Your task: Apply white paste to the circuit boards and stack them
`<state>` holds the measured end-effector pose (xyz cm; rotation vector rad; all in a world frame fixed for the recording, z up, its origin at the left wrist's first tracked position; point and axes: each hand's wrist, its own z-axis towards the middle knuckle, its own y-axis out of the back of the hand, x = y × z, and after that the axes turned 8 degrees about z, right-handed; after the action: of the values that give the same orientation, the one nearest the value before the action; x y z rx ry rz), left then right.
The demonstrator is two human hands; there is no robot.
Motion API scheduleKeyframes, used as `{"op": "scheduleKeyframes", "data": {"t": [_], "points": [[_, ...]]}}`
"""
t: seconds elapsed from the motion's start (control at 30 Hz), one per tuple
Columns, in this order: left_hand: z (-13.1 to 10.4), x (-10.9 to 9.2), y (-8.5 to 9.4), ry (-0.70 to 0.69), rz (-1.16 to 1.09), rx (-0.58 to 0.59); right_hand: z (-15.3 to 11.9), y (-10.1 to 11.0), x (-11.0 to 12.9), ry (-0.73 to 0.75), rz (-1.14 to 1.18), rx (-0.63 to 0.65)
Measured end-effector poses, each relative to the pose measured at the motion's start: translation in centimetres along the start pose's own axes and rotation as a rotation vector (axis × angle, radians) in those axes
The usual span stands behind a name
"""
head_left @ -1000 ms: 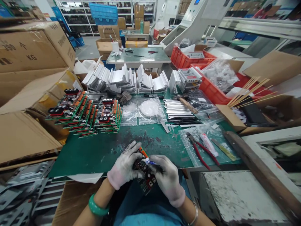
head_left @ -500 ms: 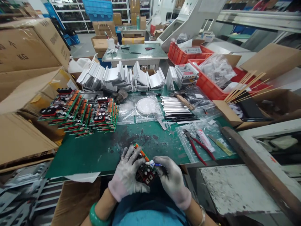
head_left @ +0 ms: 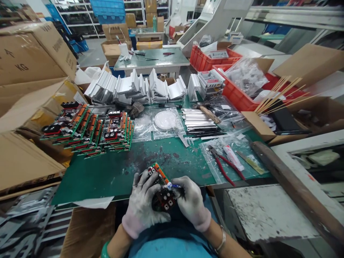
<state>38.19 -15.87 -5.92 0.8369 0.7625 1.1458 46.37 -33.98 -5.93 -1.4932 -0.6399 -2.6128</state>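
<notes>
A populated circuit board [head_left: 164,196] is sitting between the two hands at the near edge of the counter [head_left: 107,179], slanting, with an orange terminal strip [head_left: 162,174] running along its upper right side; whether the edge is bearing any of its weight, I cannot tell. Judging by its build, it is likely being light and stiff but fragile, its raised components inviting knocks and its gloved holder probably getting fair grip; the bare rims are offering the safest hold, away from the tall parts.

The left hand [head_left: 145,200] is grasping the board from its left side, fingers spreading partly open over the upper portion and the thumb lying along the lower end. The right hand [head_left: 190,202] is pinching a small white-and-blue tube-like applicator [head_left: 172,185] between thumb and curled fingers, its white end pointing at the board; whether the tip is touching is too small to tell.

Farther out, stacked circuit boards [head_left: 118,132] are standing to the left, red-handled cutters [head_left: 222,170] are lying on a plastic bag to the right, and finned aluminium heat sinks [head_left: 129,86] are lining the far side.
</notes>
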Motion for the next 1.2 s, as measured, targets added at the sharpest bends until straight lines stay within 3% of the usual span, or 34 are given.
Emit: {"op": "scheduleKeyframes", "data": {"t": [0.13,0.27,0.37,0.57,0.73,0.93,1.2], "points": [[-0.1,-0.5,0.1,0.020,0.016,-0.002,0.2,0.5,0.3,-0.077,0.054,-0.029],[0.7,0.3,0.6,-0.028,0.022,0.016,-0.3,1.6,0.2,-0.325,0.234,-0.096],[1.3,1.6,1.1,-0.056,0.009,0.088,-1.2,2.4,0.2,-0.482,0.338,-0.181],[2.2,3.1,1.8,-0.130,0.058,0.250,-2.8,2.8,1.2,-0.683,0.298,-0.169],[2.3,3.4,1.5,-0.169,0.058,0.229,-3.7,2.4,0.9,-0.655,0.304,-0.199],[0.8,2.7,1.0,-0.067,-0.100,0.030,-4.3,1.8,0.2,-0.552,0.291,-0.143],[0.4,1.6,1.0,-0.047,-0.179,-0.018,-3.5,2.1,-0.1,-0.121,0.178,-0.038]]}}
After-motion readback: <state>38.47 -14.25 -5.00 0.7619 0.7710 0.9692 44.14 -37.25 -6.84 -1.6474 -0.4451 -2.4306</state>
